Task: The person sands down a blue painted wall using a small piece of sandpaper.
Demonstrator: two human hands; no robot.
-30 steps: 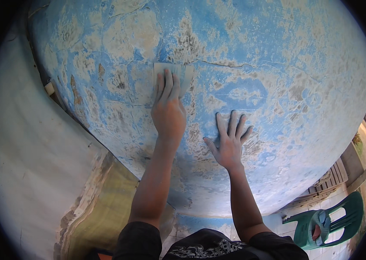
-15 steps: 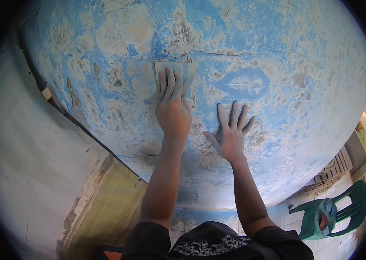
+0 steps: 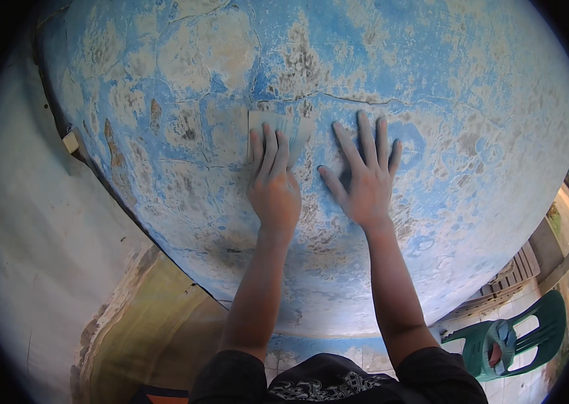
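Observation:
A worn wall (image 3: 230, 47) with flaking blue paint and grey bare patches fills most of the head view. My left hand (image 3: 276, 195) presses a pale, thin sheet of sandpaper (image 3: 298, 128) against it, just below a horizontal crack. The fingers lie over the sheet, and the thumb is hidden; the sheet's far side faces the wall. To the right, my right hand (image 3: 368, 182) rests on the painted surface with its fingers spread, holding nothing. Greyish dust coats the fingers of both hands.
A dark edge with a small pale block (image 3: 71, 142) bounds the blue wall at left, beside a whitish wall (image 3: 28, 256) and a yellowish lower section (image 3: 156, 323). At lower right stands a green plastic chair (image 3: 547, 330) with a cloth-like item (image 3: 500, 347) on it, near a slatted crate (image 3: 510, 276).
My right hand has moved up the wall, level with the left. The left hand keeps the sandpaper at nearly the same spot. The whole view has shifted slightly.

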